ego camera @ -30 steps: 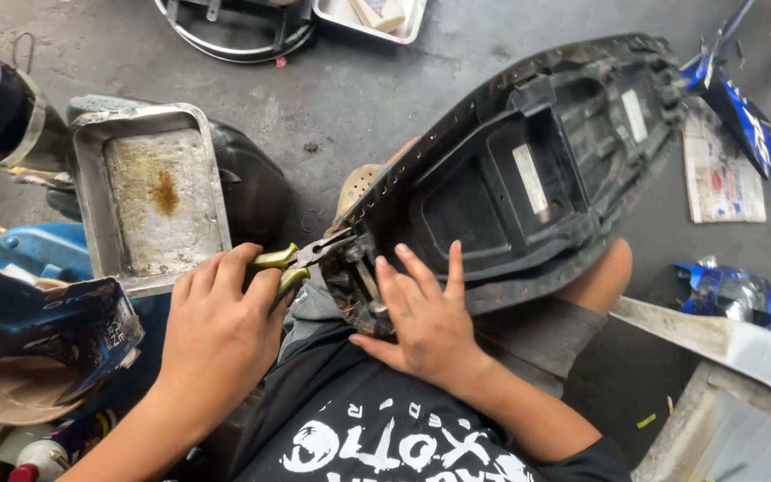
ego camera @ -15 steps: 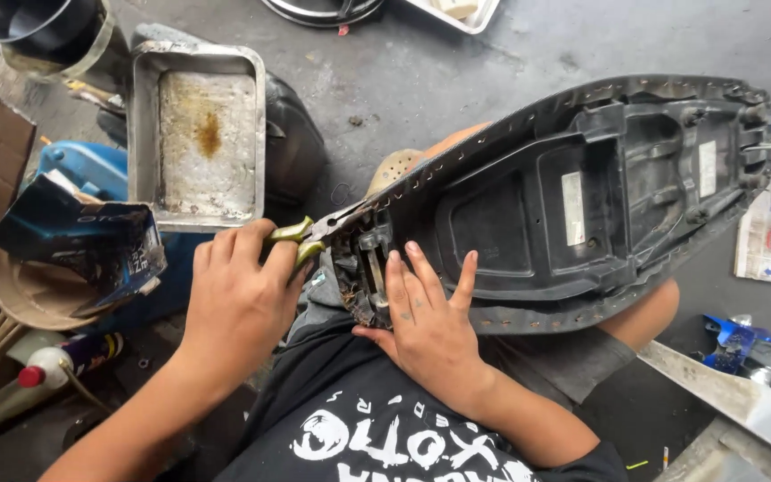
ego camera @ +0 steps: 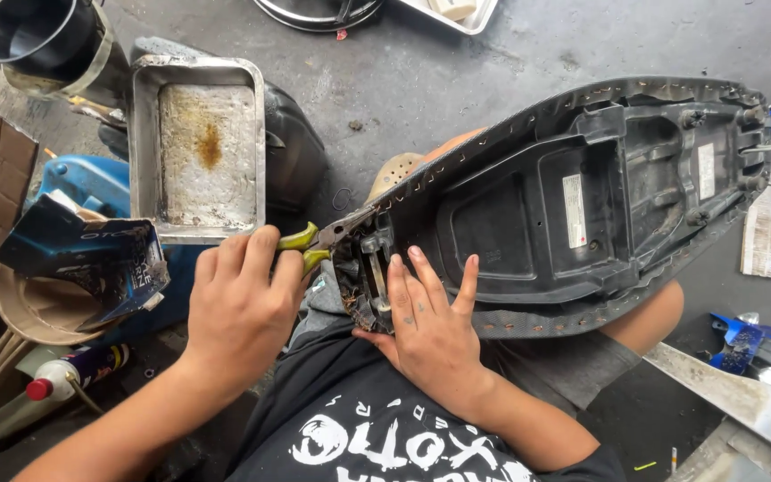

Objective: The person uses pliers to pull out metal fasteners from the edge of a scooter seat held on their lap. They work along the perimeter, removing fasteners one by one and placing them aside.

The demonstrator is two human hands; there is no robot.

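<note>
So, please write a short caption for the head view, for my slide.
Left hand grips yellow-handled pliers at the rim of an upturned black seat base, right hand pressing flat on it.

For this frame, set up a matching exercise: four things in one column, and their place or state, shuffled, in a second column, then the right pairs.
Things:
1. left hand
2. right hand
3. metal tray
4. motorcycle seat

Places or states:
A. upside down across the person's lap
B. gripping green-handled pliers
C. empty, with a rust stain, on the floor
D. pressed flat on the seat's underside

Pairs: 1-B, 2-D, 3-C, 4-A
</note>
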